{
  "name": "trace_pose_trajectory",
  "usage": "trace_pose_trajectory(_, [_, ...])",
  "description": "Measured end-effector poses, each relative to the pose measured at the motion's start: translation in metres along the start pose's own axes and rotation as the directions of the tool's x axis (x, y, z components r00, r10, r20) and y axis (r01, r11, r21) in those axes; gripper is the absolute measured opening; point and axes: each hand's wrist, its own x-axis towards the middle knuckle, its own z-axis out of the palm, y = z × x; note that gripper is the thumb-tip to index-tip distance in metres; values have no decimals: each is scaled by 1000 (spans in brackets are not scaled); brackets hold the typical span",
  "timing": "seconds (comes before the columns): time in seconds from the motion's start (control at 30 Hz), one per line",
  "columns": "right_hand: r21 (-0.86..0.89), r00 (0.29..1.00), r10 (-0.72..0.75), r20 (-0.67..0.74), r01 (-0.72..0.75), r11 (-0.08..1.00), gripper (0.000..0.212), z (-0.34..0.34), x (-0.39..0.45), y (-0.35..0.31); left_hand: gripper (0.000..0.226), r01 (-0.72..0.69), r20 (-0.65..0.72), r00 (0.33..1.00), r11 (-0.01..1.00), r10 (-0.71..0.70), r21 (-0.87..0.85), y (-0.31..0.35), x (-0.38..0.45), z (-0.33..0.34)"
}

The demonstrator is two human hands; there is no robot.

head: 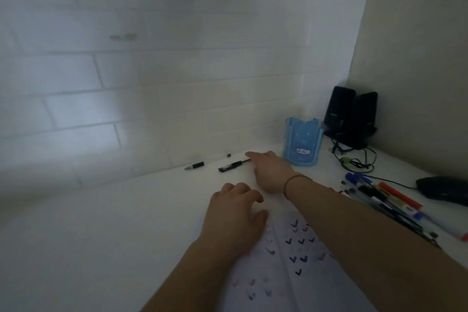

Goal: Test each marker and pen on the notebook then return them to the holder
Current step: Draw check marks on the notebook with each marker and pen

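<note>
1. Right hand [269, 170] reaches far across the desk [101, 223], fingers stretched out flat, tips at the right end of a black pen [234, 165]. Touching or just short: cannot tell, the hand covers that end. Nothing gripped.
2. Left hand [236, 218] rests on the notebook's [291, 273] far left corner, fingers loosely curled, holding nothing.
3. Pen lies flat near the wall, apart from a short black piece [194, 166] to its left, likely a cap, and one tiny dark bit [228, 155] beyond. Blurred; parts hard to name.
4. Notebook open, near edge cut off by the frame. Many small tick marks in blue, purple and pink; faint ones uncountable.
5. Holder [302, 143]: one, blue, upright, just right of the right hand, by the wall. Inside not visible from this angle.
6. Pile of pens [385, 200] lies on the desk to the right, partly behind the right forearm; one red marker stands out, count unclear.
7. Two black speakers [350, 116] in the far right corner, tangled cable [354, 159] in front; one mouse [445, 191], cut off at the right edge.
</note>
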Motion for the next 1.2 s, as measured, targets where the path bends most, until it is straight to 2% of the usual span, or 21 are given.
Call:
trace_pose_trajectory(0.13, [-160, 991, -5, -131, -16, 987, 30, 5, 0, 3, 40, -2, -93, 996, 999, -2, -39, -1, 3, 6])
trace_pose_trajectory(0.23, [-129, 977, -32, -208, 6, 992, 21, -4, -22, -3, 52, 60, -207, 975, 994, -78, -93, -4, 4, 7])
trace_pose_trajectory(0.3, [-22, 955, -58, -292, 54, 998, 19, -18, -50, -12, 53, 82, -291, 952, 995, -97, -64, -6, 3, 7])
trace_pose_trajectory(0.37, [300, 941, -6, -339, 114, 947, 14, -39, -90, -17, 42, 55, -306, 950, 998, -62, -31, -2, 3, 3])
trace_pose_trajectory(0.43, [679, 957, 137, -257, 77, 730, 7, -64, -137, -12, 37, -52, -287, 957, 997, 34, -55, 8, 1, -3])
trace_pose_trajectory(0.5, [893, 961, 230, -150, 32, 449, 4, -82, -186, 5, 35, -201, -296, 938, 978, 179, -48, 24, -3, -12])
trace_pose_trajectory(0.57, [986, 971, 229, -70, 33, 163, 22, -90, -222, 18, 35, -364, -268, 903, 929, 336, -60, 41, -10, -20])
trace_pose_trajectory(0.6, [997, 977, 205, -55, 43, 59, 35, -92, -231, 23, 36, -426, -234, 888, 900, 396, -95, 50, -15, -23])
trace_pose_trajectory(0.63, [997, 980, 188, -69, 65, 30, 42, -92, -236, 26, 37, -463, -188, 881, 874, 435, -146, 59, -20, -24])
trace_pose_trajectory(0.73, [982, 982, 138, -131, 109, 156, 33, -90, -232, 24, 36, -419, -62, 905, 854, 421, -308, 71, -32, -20])
trace_pose_trajectory(0.87, [921, 989, 87, -121, 79, 382, 18, -85, -233, 17, 28, -353, -4, 925, 854, 380, -382, 67, -35, -15])
trace_pose_trajectory(1.07, [901, 982, 0, -189, 173, 397, 19, -77, -234, 21, 20, -383, 38, 889, 786, 456, -486, 69, -31, -16])
trace_pose_trajectory(1.2, [881, 977, -19, -213, 200, 428, 15, -77, -236, 22, 23, -359, 24, 900, 770, 435, -527, 62, -28, -16])
